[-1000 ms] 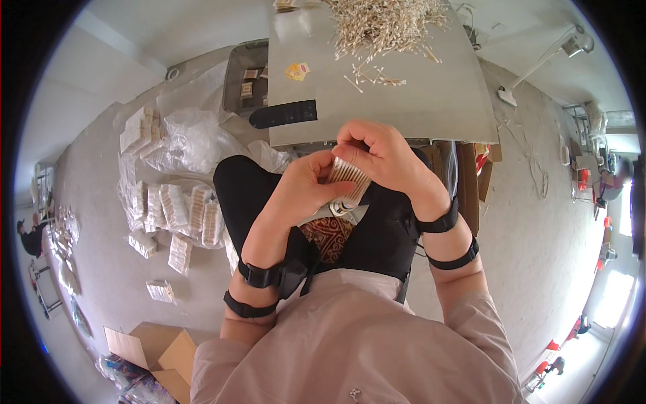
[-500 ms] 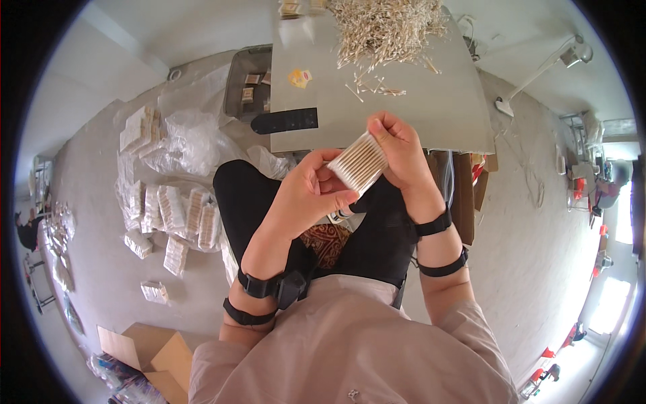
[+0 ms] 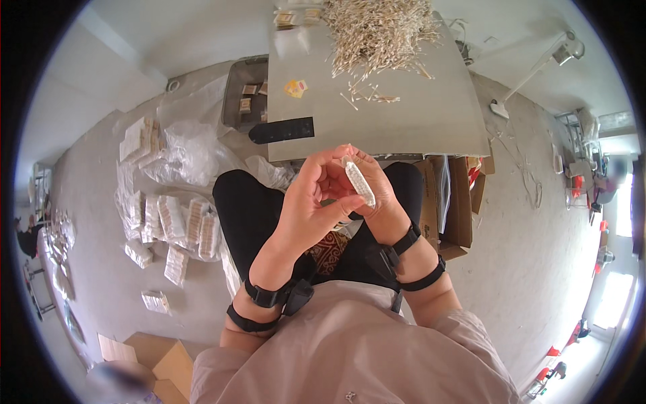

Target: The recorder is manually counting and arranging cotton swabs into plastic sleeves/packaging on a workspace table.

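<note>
Above my lap, at the near edge of the table (image 3: 289,143), a clear flat pack of cotton swabs (image 3: 359,183) is turned so that its white tips face up. My left hand (image 3: 316,188) grips it from the left, thumb at its near end and fingers at the far end. Around its right side closes my right hand (image 3: 381,192), whose fingers are partly hidden behind the pack. On the table lies a big heap of loose cotton swabs (image 3: 380,37), with a few stray ones on its near side. A black strip (image 3: 282,130) rests at the table's left edge.
Left of the table stands a grey bin (image 3: 235,101) with small packs inside. Several swab packs (image 3: 171,219) and crumpled clear plastic (image 3: 188,148) cover the floor at left. Under the table's right side is a cardboard box (image 3: 457,229); another open carton (image 3: 158,357) sits at lower left.
The pack has turned from showing its flat face with the sticks to showing its tip end. My right hand has come down and in, closer to my left.
</note>
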`<state>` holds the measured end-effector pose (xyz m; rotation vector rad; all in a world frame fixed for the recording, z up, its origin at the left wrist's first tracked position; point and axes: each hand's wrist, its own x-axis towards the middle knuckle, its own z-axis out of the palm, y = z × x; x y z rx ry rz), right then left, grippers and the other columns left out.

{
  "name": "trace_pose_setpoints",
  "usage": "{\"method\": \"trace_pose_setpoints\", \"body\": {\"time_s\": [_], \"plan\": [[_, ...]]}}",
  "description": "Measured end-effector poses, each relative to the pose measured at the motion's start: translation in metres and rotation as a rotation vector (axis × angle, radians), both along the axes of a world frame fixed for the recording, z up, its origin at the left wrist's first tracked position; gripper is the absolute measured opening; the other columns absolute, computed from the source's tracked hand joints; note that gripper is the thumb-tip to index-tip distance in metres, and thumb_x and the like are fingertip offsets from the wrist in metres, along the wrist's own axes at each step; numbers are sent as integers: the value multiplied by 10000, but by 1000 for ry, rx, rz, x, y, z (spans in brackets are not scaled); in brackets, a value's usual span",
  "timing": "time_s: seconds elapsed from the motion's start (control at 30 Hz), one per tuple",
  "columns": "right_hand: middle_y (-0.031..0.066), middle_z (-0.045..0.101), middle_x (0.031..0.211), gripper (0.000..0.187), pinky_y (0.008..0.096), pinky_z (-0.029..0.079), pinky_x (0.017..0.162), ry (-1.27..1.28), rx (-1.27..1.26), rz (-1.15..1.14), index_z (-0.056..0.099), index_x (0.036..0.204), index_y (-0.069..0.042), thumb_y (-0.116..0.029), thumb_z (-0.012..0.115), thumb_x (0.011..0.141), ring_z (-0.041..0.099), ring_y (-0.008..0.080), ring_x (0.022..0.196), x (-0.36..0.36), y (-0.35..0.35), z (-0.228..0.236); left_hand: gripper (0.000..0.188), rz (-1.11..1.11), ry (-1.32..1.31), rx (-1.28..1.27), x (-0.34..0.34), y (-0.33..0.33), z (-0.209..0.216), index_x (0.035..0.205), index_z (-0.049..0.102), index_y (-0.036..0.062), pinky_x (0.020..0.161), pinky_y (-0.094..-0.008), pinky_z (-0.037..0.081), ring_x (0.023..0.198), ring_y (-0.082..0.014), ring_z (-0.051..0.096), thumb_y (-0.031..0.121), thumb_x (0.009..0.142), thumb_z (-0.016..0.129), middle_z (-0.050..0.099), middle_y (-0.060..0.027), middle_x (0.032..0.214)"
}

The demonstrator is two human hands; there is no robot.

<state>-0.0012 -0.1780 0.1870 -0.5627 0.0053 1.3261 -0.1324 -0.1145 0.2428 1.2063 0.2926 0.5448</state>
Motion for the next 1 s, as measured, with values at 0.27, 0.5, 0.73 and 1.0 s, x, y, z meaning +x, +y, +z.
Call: {"method": "trace_pose_setpoints", "body": {"time_s": [0.27, 0.5, 0.73, 1.0], "plan": [[39, 644, 846, 195, 283, 584, 640, -66, 42, 3, 592, 950, -56, -210, 496, 1021, 671, 155, 751, -1, -4, -1, 297, 33, -44, -83, -2, -1, -7, 1199, 589, 9, 721, -213, 506, 834, -71, 585, 57, 916, 664, 611, -20, 949], [37, 632, 829, 199, 309, 592, 634, -47, 107, 93, 577, 939, -60, -219, 491, 1023, 668, 159, 743, 0, -4, 1, 159, 87, -64, -247, 0, 2, -7, 1099, 633, -4, 723, -202, 511, 813, -67, 591, 56, 952, 616, 640, -20, 921], [31, 617, 859, 191, 295, 582, 674, -57, 46, -30, 568, 925, -50, -196, 494, 1023, 659, 146, 775, 6, 0, 5, 480, 79, -137, -61, 11, -9, -13, 1257, 501, 19, 762, -225, 515, 915, -93, 584, 52, 845, 748, 572, -30, 1055], [24, 607, 853, 191, 294, 567, 676, -89, -27, -93, 559, 920, -46, -186, 486, 1028, 634, 130, 749, 8, 2, -1, 621, 71, -1, -23, 11, -7, -17, 1329, 408, 36, 853, -271, 518, 1026, -123, 572, 73, 827, 772, 536, -67, 1159]]}}
